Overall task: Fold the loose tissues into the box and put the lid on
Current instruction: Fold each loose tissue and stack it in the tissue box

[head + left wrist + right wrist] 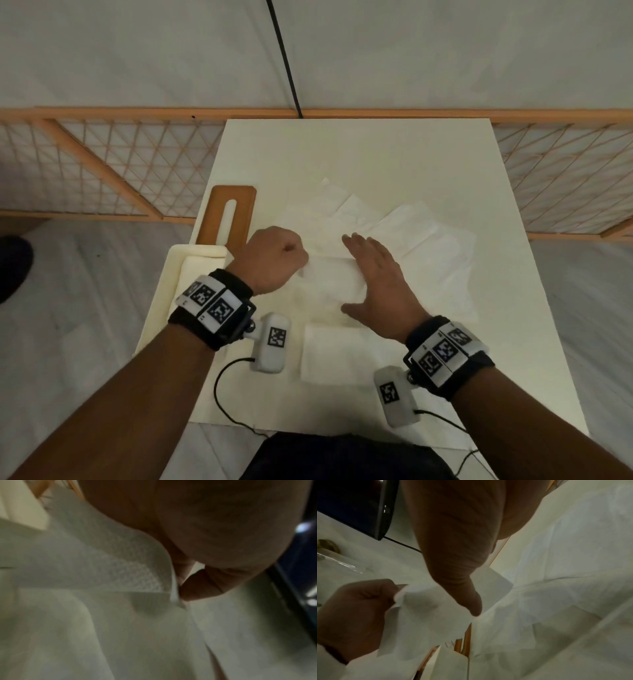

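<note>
Several loose white tissues (414, 233) lie spread across the middle of the white table (359, 154). My left hand (298, 260) is curled and pinches the left edge of a half-folded tissue (329, 277). My right hand (370, 270) lies flat on that tissue's right side with straight fingers. In the right wrist view its thumb (471, 601) presses the tissue (423, 615), with the left hand (354, 609) gripping the sheet's edge. The left wrist view shows the lifted tissue flap (102, 568) beside my thumb (197, 586). The cream box (195, 260) stands at the table's left edge. Its brown slotted lid (212, 219) lies behind it.
One folded tissue (332, 353) lies near the table's front edge, between my wrists. A wooden lattice rail (102, 164) runs behind the table on both sides. A black cable (284, 58) crosses the floor beyond. Wrist-camera cables trail over the front edge.
</note>
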The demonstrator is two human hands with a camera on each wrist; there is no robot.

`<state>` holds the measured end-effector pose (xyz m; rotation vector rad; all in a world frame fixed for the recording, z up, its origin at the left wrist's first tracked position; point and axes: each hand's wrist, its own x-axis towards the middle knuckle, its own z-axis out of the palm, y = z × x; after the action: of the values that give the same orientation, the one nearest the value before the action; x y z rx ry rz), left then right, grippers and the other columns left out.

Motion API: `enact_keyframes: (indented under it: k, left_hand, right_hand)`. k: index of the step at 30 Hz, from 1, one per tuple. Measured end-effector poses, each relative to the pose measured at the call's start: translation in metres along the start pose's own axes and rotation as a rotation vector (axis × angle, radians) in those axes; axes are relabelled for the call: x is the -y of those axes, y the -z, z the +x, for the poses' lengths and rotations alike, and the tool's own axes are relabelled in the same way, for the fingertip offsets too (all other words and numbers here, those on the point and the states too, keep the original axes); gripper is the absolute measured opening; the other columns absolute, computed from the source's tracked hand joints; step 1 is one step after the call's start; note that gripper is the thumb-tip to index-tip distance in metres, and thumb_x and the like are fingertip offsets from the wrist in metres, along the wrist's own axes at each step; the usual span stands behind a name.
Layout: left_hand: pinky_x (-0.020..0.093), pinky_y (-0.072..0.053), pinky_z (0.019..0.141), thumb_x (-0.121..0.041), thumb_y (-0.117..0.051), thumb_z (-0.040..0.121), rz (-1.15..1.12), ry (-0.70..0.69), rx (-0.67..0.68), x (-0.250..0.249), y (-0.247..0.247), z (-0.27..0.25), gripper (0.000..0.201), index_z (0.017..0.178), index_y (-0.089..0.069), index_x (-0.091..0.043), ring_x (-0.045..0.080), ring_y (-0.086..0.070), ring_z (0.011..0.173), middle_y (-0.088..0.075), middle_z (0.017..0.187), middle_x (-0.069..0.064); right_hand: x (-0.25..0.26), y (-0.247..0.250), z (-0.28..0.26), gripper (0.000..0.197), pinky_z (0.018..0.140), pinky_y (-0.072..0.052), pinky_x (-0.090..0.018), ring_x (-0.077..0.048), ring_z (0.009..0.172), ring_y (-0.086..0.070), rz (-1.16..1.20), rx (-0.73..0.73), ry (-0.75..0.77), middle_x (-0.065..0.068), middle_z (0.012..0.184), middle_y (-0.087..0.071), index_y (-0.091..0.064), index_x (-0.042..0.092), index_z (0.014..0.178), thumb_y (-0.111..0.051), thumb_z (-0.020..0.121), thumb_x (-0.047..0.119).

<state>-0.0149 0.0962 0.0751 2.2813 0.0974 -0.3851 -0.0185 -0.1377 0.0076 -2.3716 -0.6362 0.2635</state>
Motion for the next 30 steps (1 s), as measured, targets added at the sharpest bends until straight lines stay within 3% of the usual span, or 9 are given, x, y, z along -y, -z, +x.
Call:
enact_keyframes:
  k: [3, 5, 7, 10, 13, 19, 21, 26, 30]
  left_hand:
    - [0.041, -0.049, 0.082, -0.039, -0.055, 0.068, -0.098, 0.031, 0.028, -0.012, 0.019, -0.004, 0.02, 0.061, -0.064, -0.023, 0.032, -0.065, 0.096, -0.072, 0.091, 0.012]
    - [0.042, -0.049, 0.092, -0.044, -0.064, 0.069, -0.382, 0.038, -0.004, -0.006, 0.031, -0.008, 0.031, 0.08, -0.071, -0.016, 0.03, -0.066, 0.103, -0.074, 0.101, 0.012]
    - [0.041, -0.045, 0.098, -0.056, -0.071, 0.065, -0.656, 0.103, 0.026, 0.015, 0.035, -0.013, 0.06, 0.109, -0.068, -0.016, 0.025, -0.066, 0.112, -0.072, 0.116, 0.008]
    - [0.042, -0.043, 0.101, -0.061, -0.09, 0.048, -0.863, 0.212, 0.176, 0.054, 0.015, -0.015, 0.096, 0.132, -0.057, -0.03, 0.024, -0.062, 0.116, -0.062, 0.136, 0.004]
    - [0.042, -0.046, 0.103, -0.023, -0.101, 0.043, -0.891, 0.27, 0.238, 0.069, -0.02, -0.024, 0.107, 0.138, -0.052, -0.035, 0.026, -0.062, 0.118, -0.062, 0.134, 0.012]
    - [0.048, -0.054, 0.095, -0.004, -0.072, 0.087, -0.904, 0.313, 0.088, 0.052, -0.076, -0.034, 0.019, 0.101, -0.074, -0.017, 0.033, -0.068, 0.105, -0.073, 0.108, 0.014]
    - [0.046, -0.057, 0.085, -0.006, -0.058, 0.096, -1.05, 0.33, 0.057, 0.045, -0.078, -0.033, 0.017, 0.11, -0.069, -0.005, 0.034, -0.07, 0.102, -0.072, 0.111, 0.018]
    - [0.043, -0.055, 0.09, -0.017, -0.06, 0.095, -1.11, 0.362, -0.005, 0.04, -0.074, -0.036, 0.027, 0.119, -0.065, -0.005, 0.032, -0.067, 0.11, -0.072, 0.116, 0.014]
    - [0.041, -0.057, 0.086, -0.008, -0.064, 0.093, -0.898, 0.273, -0.017, 0.041, -0.067, -0.042, 0.022, 0.114, -0.069, -0.005, 0.032, -0.069, 0.106, -0.074, 0.111, 0.012]
  right_hand:
    - [0.01, 0.009, 0.006, 0.042, 0.09, -0.05, -0.021, -0.001, 0.104, -0.062, 0.24, -0.135, 0.025, 0.012, 0.116, -0.07, -0.069, 0.024, 0.121, -0.081, 0.082, 0.015]
    - [0.019, 0.025, 0.006, 0.011, 0.066, -0.048, -0.014, 0.001, 0.074, -0.064, 0.434, -0.115, -0.121, 0.015, 0.084, -0.073, -0.076, 0.02, 0.094, -0.073, 0.089, 0.011]
    - [0.022, 0.04, 0.005, 0.011, 0.058, -0.047, -0.016, -0.004, 0.062, -0.063, 0.645, -0.062, -0.265, 0.008, 0.073, -0.073, -0.075, 0.01, 0.088, -0.069, 0.089, 0.002]
    - [0.017, 0.054, 0.002, 0.022, 0.06, -0.051, -0.03, -0.023, 0.067, -0.067, 0.877, 0.0, -0.432, -0.014, 0.082, -0.074, -0.074, 0.001, 0.089, -0.06, 0.083, -0.015]
    - [0.01, 0.058, -0.003, 0.018, 0.064, -0.055, -0.035, -0.031, 0.07, -0.068, 1.025, 0.042, -0.539, -0.023, 0.087, -0.072, -0.072, -0.005, 0.09, -0.06, 0.082, -0.016]
    - [0.005, 0.061, -0.014, 0.011, 0.058, -0.057, -0.033, -0.03, 0.067, -0.071, 1.117, 0.085, -0.631, -0.021, 0.083, -0.072, -0.071, -0.003, 0.092, -0.064, 0.085, -0.007]
    - [0.002, 0.062, -0.015, 0.011, 0.056, -0.056, -0.032, -0.029, 0.063, -0.069, 1.124, 0.055, -0.657, -0.02, 0.08, -0.071, -0.069, -0.004, 0.094, -0.064, 0.085, -0.008]
    - [-0.005, 0.059, -0.019, 0.003, 0.058, -0.057, -0.033, -0.028, 0.064, -0.069, 1.128, 0.036, -0.7, -0.021, 0.081, -0.07, -0.066, -0.004, 0.09, -0.064, 0.088, -0.004]
    - [-0.009, 0.053, -0.024, 0.016, 0.085, -0.059, -0.046, -0.036, 0.093, -0.072, 1.092, 0.066, -0.63, -0.023, 0.104, -0.074, -0.069, -0.009, 0.103, -0.064, 0.088, -0.006]
